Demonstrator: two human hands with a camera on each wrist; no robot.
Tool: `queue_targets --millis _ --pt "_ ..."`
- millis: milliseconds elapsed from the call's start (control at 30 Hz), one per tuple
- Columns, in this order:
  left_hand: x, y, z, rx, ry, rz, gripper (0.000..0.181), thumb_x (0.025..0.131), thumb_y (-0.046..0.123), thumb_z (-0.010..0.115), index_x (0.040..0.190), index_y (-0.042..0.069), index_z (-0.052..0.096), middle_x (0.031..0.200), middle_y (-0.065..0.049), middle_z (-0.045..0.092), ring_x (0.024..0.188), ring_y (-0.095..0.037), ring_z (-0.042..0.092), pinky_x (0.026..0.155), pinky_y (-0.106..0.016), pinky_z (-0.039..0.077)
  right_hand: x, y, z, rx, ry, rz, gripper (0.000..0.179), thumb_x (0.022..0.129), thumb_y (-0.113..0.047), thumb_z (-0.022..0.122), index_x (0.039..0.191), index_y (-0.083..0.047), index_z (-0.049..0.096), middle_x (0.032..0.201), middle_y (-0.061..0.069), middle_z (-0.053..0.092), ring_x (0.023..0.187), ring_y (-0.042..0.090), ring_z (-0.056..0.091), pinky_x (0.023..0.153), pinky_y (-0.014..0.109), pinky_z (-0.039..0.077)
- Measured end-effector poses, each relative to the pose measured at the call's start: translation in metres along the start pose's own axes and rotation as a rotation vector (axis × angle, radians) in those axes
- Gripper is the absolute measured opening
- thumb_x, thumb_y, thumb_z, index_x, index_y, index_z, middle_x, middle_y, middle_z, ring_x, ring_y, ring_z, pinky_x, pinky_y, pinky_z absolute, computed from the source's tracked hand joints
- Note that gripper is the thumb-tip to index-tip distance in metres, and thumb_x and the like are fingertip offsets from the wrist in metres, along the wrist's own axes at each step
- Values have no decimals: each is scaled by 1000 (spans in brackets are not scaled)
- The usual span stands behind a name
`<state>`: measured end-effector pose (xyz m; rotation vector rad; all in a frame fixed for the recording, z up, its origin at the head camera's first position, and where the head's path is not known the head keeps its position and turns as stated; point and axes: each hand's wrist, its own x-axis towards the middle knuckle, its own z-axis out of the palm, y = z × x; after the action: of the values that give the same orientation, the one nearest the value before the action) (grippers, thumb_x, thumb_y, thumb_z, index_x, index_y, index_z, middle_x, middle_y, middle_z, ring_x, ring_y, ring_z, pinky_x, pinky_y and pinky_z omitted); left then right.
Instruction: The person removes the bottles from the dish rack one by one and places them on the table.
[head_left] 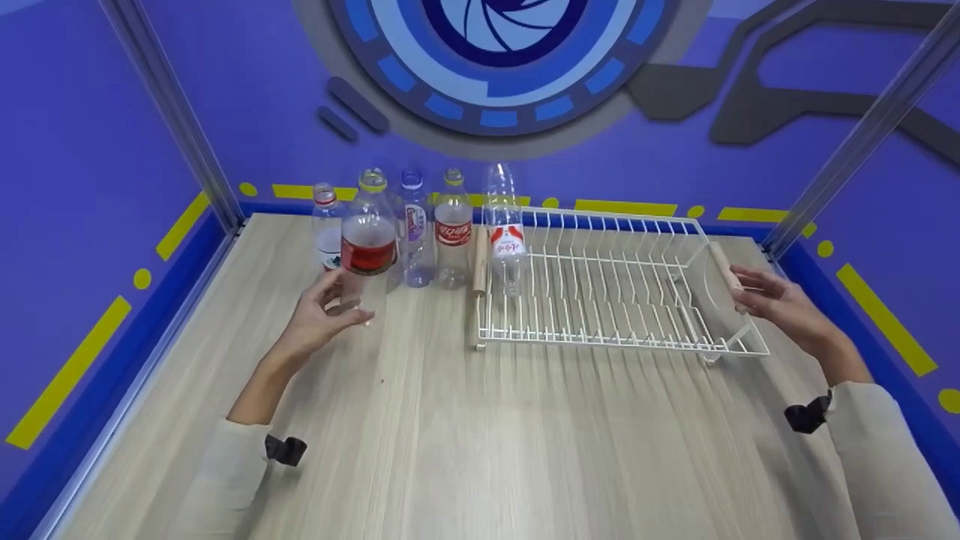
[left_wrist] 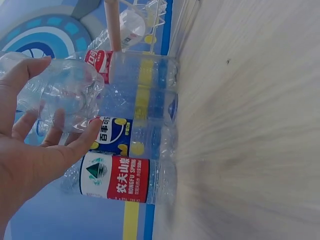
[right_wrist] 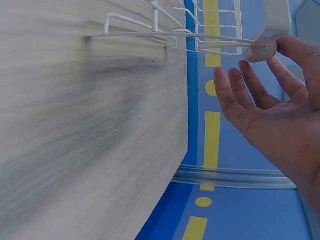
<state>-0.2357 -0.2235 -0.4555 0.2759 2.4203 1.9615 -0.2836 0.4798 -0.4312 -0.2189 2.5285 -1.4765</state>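
Observation:
My left hand (head_left: 319, 315) grips a clear plastic bottle (head_left: 369, 225) with a dark red label low on its body. In the left wrist view the bottle's base (left_wrist: 75, 95) sits between thumb and curled fingers, raised off the table. The white wire dish rack (head_left: 600, 341) stands to the right, with a wooden handle at each end. Thumb and forefinger of my right hand (head_left: 784, 307) touch its right handle (head_left: 724, 266); the other fingers reach out loosely. One clear bottle (head_left: 507, 241) with a red and white label stands in the rack's left end.
Behind the held bottle several clear bottles stand in a row: a Nongfu Spring bottle (left_wrist: 120, 177), a blue-labelled bottle (left_wrist: 112, 135), a purple-labelled bottle (head_left: 415, 225) and a red-labelled cola bottle (head_left: 454, 234). Blue printed walls (head_left: 225, 112) enclose the wood-grain table (head_left: 480, 450).

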Motion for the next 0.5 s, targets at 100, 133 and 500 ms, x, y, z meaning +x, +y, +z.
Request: queue_targets --millis 100,133,500 --pt "-1 -3 -4 20 26 -9 74 89 10 78 154 9 42 154 -12 42 138 -28 42 117 -46 43 0 2 -1 43 -2 14 60 107 -24 54 160 -8 30 131 -15 50 102 -5 64 90 12 53" --pt "-2 -5 -5 28 36 -10 73 89 11 79 153 9 43 153 -12 44 136 -26 43 115 -40 45 0 3 -1 58 -2 14 59 107 -23 54 159 -9 31 130 -14 52 100 -3 65 90 13 53" --pt "-6 -17 -26 88 214 -92 71 91 20 78 152 6 43 150 -13 50 138 -30 48 99 -13 49 4 7 -1 167 -19 -32 53 107 -17 53 156 -8 37 122 -17 63 96 1 68 87 14 54"
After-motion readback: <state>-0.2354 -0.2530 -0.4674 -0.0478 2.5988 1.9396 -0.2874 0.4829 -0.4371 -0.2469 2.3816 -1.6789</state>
